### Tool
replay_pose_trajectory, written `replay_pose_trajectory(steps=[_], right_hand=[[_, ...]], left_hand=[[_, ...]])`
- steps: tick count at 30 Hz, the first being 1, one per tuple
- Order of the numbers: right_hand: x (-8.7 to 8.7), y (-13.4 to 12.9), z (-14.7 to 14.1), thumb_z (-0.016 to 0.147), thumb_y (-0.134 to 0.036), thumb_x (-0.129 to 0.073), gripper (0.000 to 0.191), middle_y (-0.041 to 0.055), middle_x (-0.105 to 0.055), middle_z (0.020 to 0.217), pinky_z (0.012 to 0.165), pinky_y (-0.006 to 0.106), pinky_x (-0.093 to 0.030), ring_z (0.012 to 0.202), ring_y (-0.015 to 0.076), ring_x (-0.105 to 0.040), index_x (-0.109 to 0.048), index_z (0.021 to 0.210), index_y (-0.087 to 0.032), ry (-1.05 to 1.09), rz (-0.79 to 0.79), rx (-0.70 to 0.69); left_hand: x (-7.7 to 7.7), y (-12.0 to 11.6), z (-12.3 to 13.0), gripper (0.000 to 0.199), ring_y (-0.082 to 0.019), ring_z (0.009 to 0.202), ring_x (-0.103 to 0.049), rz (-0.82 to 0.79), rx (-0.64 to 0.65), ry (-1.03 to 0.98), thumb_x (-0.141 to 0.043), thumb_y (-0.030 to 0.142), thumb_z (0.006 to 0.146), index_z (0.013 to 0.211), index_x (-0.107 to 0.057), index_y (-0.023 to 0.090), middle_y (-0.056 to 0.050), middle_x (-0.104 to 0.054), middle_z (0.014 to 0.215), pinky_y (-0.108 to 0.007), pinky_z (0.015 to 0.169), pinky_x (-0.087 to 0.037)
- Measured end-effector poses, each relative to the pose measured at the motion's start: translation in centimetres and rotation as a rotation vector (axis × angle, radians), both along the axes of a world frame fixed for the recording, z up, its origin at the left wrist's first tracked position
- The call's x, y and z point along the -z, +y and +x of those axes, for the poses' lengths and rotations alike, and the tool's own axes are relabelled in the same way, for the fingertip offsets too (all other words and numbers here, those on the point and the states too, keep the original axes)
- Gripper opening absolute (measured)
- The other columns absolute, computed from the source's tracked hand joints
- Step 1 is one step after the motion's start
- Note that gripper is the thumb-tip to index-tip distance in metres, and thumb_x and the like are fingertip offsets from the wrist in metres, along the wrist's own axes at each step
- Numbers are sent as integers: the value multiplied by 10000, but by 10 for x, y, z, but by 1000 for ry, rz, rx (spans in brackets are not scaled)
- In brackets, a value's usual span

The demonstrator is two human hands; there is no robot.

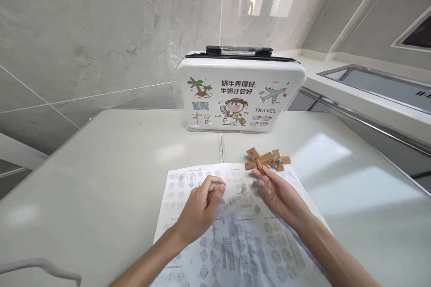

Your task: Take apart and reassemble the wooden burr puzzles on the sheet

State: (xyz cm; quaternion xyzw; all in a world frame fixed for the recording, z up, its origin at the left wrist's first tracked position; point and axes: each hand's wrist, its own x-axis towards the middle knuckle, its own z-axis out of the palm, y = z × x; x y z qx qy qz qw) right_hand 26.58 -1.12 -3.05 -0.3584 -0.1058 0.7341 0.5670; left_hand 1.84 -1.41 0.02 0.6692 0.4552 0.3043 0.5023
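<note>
Between the thumb and fingers of my right hand (278,193) is one end of a wooden puzzle piece assembly (257,160), made of crossed flat sticks with a number on one. Just right of it lies a second, smaller crossed wooden piece (280,160) on the table. My left hand (205,204) rests over the paper with its fingers curled in; whether anything is inside them is hidden. Beneath both hands spreads a large printed instruction sheet (188,251) with many small diagrams.
A white cartoon-printed case (244,94) with a black handle, partly in clear plastic, stands upright at the back of the white table (111,188). At the lower left lies a pale cable (43,263). Behind is a grey tiled wall; a counter is at the right.
</note>
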Motion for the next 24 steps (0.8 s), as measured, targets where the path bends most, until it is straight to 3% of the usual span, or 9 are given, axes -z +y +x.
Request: replay_pose_trajectory(steps=[11,16,24], right_hand=[[-1,3,1,917,-218,-828,176,-14,-719,813,533,126,-620,599,73,-666,-681,1014,-208,145,-42,-15],[-7,-3,-8,901,-357,-861,238,-7,-686,801,517,156,-560,586,73,-604,-713,988,-193,-66,25,-117],[-17,-9,-16,933,-429,-809,271,15,-648,852,607,243,-516,684,128,-601,-676,944,-194,-326,145,-321]], left_hand=[[1,0,0,358,-124,536,-313,-7,29,10,-429,551,1082,1084,-577,225,87,-361,624,-258,528,-287],[1,0,1,331,-119,540,-357,32,49,54,-431,506,1090,1023,-583,221,82,-407,617,-258,546,-317],[11,0,2,227,-107,539,-433,191,132,199,-436,360,1098,993,-586,226,81,-485,627,-248,559,-354]])
